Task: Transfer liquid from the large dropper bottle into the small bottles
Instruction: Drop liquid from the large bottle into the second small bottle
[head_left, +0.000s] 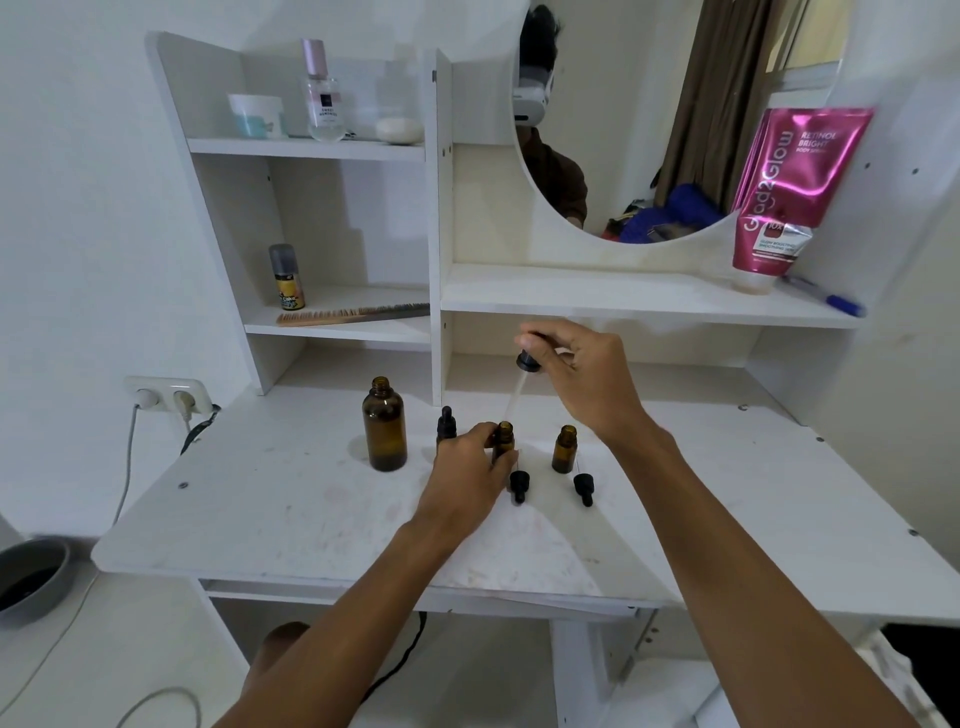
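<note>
While caps (519, 484) lie near, hand (574, 371) holds dropper (522, 384).

Uncapped amber large bottle (384, 426) upright (small bottles (564, 449) beside).

Both forearms are bare from the elbow down, with no sleeve, watch, bracelet or glove on either. The left hand (470, 470) and the right hand (582, 374) are bare too, and no ring shows on the fingers (530, 332). The nails that can be seen look short and unpainted.
</note>
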